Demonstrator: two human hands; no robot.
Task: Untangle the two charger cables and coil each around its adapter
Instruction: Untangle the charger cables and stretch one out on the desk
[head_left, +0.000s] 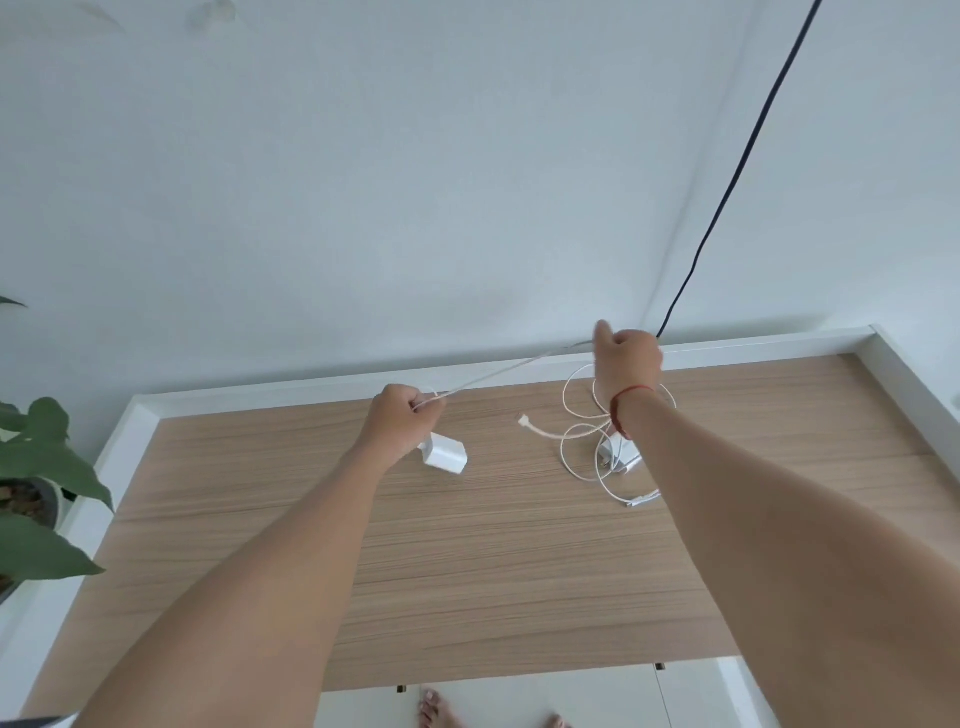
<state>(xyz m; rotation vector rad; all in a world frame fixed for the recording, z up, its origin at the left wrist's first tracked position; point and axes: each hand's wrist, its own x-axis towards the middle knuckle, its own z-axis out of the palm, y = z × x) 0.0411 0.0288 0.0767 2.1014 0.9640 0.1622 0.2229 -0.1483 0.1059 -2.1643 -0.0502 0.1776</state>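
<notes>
A white cable (498, 373) runs taut in the air between my two hands. My left hand (402, 421) grips its near end above the wooden table (467, 561), and a white adapter (444, 454) hangs just below that fist. My right hand (626, 358) pinches the cable's far end, raised near the table's back edge. Below my right wrist a second white cable (582, 436) lies in loose loops on the table around another white adapter (615, 451), partly hidden by my forearm. Its plug end (524, 420) points left.
A white raised rim (311, 385) borders the table at the back and sides. A potted green plant (36, 467) stands past the left edge. A black cord (737, 166) hangs down the white wall behind my right hand. Bare feet show below the table's front edge.
</notes>
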